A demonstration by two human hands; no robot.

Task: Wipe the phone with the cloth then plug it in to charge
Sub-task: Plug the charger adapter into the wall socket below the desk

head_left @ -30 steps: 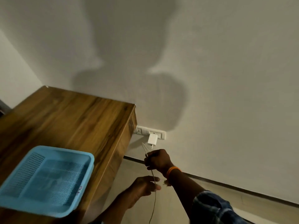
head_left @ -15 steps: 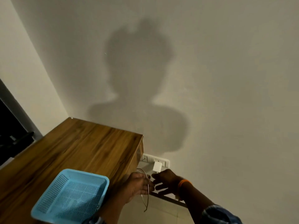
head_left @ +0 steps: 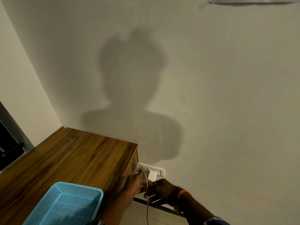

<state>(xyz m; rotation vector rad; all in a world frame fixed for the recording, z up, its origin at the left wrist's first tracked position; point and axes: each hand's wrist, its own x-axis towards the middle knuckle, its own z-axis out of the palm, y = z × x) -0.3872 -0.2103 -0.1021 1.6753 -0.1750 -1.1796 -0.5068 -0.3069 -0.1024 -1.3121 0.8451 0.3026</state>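
A white charger adapter [head_left: 152, 175] sits plugged into the white wall socket plate [head_left: 158, 171] low on the wall, beside the wooden table. Its thin white cable [head_left: 147, 207] loops over my left hand [head_left: 135, 184] and hangs down toward the floor between both hands. My left hand holds the cable just left of the adapter. My right hand [head_left: 162, 189], with an orange wristband, has curled fingers pinching the cable right below the adapter. No phone and no cloth show in the view.
A wooden table [head_left: 69, 159] fills the lower left, with a light blue perforated plastic basket [head_left: 65, 203] at its near edge. A dark skirting strip [head_left: 164, 207] runs along the wall's foot. A person's shadow falls on the bare wall.
The view has tilted upward. Both hands rose toward the adapter, and my right hand went from spread fingers to curled fingers at the cable under it.
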